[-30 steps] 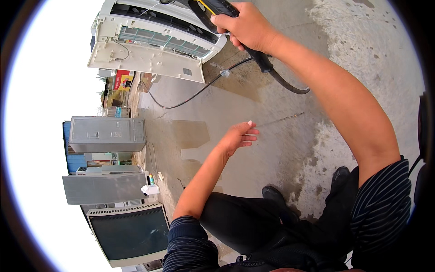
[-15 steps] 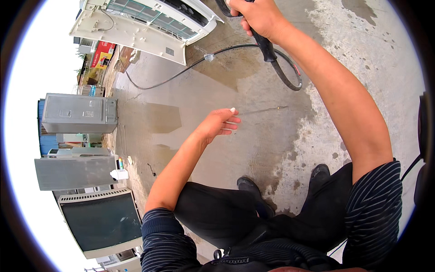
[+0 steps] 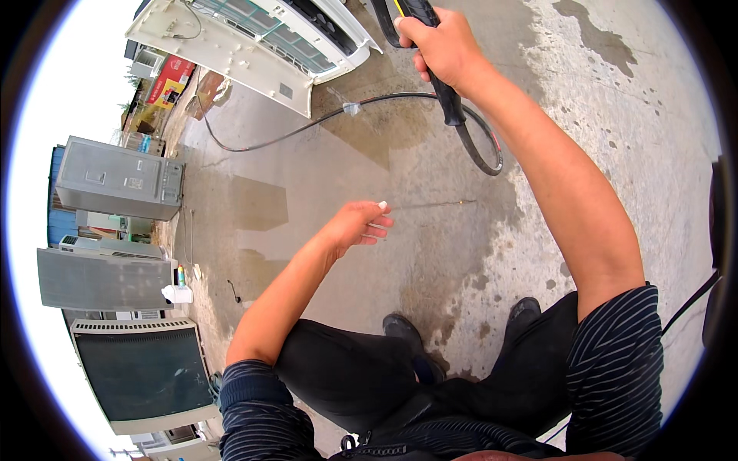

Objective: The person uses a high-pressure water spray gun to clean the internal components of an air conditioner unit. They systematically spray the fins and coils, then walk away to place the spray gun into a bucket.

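Note:
At the top of the view my right hand (image 3: 453,52) wraps round the black grip of a pressure washer spray gun (image 3: 447,96). Part of the gun runs off the upper edge, so its front end is out of sight. From the bottom of the grip a black hose (image 3: 380,98) loops back to the left over the wet floor, with a clear wrap around it at one spot. My left hand (image 3: 355,226) hangs above the floor, fingers apart and holding nothing. Left of the gun stands a white wall air conditioner unit (image 3: 327,65), its front panel (image 3: 223,65) swung out and its filters showing.
Along the left stand a grey refrigerator (image 3: 121,177), a grey panel-like appliance (image 3: 108,280) and an old television (image 3: 146,373) with a dark screen. A white bottle (image 3: 177,293) is beside them. The wet concrete floor (image 3: 338,177) has puddles and a thin crack-like line (image 3: 430,204).
The view has shifted slightly, so surroundings sit a little further left and the gun a little lower. My right hand keeps its hold; my left hand stays open.

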{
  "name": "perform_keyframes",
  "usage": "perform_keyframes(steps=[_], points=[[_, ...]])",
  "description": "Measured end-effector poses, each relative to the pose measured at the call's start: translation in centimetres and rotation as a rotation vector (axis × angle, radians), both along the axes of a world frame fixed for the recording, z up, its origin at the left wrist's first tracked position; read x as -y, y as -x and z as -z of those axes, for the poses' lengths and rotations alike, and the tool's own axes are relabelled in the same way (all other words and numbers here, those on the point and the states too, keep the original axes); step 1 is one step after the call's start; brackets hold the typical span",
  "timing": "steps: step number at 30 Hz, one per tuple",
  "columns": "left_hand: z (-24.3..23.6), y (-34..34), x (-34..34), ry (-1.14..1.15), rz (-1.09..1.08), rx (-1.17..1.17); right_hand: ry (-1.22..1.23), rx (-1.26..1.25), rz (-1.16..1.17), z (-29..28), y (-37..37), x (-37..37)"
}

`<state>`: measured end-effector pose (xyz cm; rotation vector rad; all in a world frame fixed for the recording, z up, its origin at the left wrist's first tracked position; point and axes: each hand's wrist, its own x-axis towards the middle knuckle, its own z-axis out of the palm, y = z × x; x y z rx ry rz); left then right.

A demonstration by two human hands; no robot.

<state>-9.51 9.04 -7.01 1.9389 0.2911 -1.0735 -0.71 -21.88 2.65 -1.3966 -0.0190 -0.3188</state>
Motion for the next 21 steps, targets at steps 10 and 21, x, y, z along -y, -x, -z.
perform_keyframes(steps=[10, 21], points=[[0.7, 0.2, -1.5, 0.020, -0.011, -0.009, 0.010, -0.011, -0.008, 0.0, 0.1, -1.0], [1.0, 0.3, -1.9, 0.018, -0.008, -0.008, 0.000, 0.009, 0.016, 0.4, -0.3, -1.3]])
